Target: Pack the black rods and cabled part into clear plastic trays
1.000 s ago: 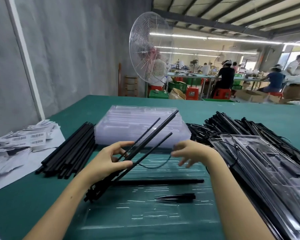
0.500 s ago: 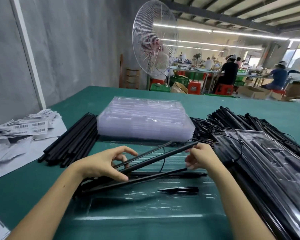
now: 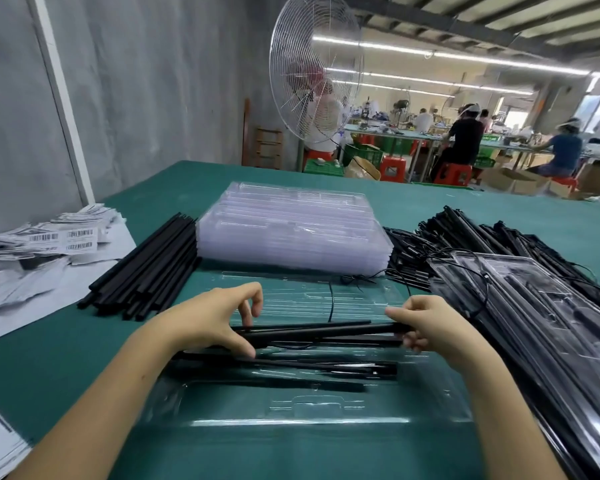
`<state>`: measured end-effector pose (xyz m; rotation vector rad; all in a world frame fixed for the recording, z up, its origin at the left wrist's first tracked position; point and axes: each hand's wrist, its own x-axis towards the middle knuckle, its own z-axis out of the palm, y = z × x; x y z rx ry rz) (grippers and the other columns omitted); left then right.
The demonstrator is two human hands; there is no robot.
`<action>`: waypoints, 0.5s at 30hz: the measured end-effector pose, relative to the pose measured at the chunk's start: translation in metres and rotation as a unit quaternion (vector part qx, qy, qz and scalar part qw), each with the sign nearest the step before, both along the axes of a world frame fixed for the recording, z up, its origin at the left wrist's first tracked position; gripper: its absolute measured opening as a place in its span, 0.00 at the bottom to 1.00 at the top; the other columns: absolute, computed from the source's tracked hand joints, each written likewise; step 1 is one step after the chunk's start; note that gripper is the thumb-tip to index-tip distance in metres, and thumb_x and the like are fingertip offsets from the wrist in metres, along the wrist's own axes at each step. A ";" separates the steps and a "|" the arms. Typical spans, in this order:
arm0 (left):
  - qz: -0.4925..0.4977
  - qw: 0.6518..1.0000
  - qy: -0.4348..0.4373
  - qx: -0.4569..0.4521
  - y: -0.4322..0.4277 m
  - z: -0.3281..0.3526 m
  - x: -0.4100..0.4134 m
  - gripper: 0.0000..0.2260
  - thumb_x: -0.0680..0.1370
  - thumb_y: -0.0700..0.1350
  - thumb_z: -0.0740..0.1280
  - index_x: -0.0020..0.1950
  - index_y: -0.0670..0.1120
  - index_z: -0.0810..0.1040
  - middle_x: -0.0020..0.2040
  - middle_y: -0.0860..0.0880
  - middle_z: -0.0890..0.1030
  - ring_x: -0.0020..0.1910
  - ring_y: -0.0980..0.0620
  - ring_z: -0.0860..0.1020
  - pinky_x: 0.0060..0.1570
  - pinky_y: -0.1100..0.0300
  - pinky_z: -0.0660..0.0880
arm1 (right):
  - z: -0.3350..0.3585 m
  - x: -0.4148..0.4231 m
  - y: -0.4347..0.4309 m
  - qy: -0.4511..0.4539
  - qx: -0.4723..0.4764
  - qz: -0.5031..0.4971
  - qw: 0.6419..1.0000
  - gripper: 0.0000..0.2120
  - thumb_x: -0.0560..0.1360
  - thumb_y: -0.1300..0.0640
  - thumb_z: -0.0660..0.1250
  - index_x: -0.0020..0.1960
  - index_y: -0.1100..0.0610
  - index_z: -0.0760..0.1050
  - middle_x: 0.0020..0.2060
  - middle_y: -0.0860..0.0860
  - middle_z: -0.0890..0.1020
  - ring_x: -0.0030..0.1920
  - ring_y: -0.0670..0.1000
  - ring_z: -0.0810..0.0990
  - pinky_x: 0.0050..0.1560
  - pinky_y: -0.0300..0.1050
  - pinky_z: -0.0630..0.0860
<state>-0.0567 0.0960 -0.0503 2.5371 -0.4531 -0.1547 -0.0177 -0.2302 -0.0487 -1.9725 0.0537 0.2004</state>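
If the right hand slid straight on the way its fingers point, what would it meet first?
Likely the left hand, gripping the other end of the rods that the right hand holds; depth is unclear.

No words or numbers can be read anywhere: the white paper labels [image 3: 78,239] heaped at nine o'clock on the green surface [image 3: 499,216] show barcode stripes, their small print too blurred to read.
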 end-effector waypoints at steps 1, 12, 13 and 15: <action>0.001 1.000 0.004 -0.001 0.000 -0.001 0.000 0.22 0.64 0.52 0.79 0.44 0.59 0.66 0.44 0.60 0.77 0.34 0.67 0.71 0.37 0.65 0.67 | 0.000 0.001 -0.002 0.002 -0.019 0.008 1.000 0.14 0.74 0.57 0.70 0.38 0.59 0.66 0.25 0.54 0.73 0.20 0.48 0.71 0.20 0.37 0.67; 0.006 0.999 0.035 0.019 -0.014 -0.011 -0.001 0.19 0.66 0.55 0.77 0.46 0.59 0.67 0.48 0.57 0.75 0.45 0.57 0.73 0.48 0.58 0.73 | -0.005 0.000 -0.010 0.024 -0.163 0.053 0.985 0.18 0.68 0.49 0.75 0.37 0.57 0.68 0.18 0.45 0.71 0.19 0.45 0.68 0.23 0.37 0.63; 0.004 0.999 0.036 0.026 -0.014 -0.010 -0.002 0.19 0.67 0.55 0.76 0.46 0.60 0.67 0.48 0.58 0.75 0.46 0.59 0.73 0.48 0.60 0.73 | -0.005 0.000 -0.011 0.028 -0.166 0.049 0.985 0.18 0.68 0.48 0.75 0.37 0.56 0.68 0.18 0.45 0.71 0.19 0.45 0.68 0.23 0.37 0.63; 0.004 0.999 0.044 0.031 -0.011 -0.007 -0.004 0.17 0.68 0.55 0.75 0.47 0.61 0.68 0.48 0.59 0.75 0.46 0.63 0.73 0.49 0.64 0.72 | -0.005 0.000 -0.013 0.035 -0.166 0.044 0.984 0.18 0.67 0.48 0.76 0.38 0.57 0.69 0.19 0.45 0.73 0.20 0.45 0.69 0.23 0.37 0.63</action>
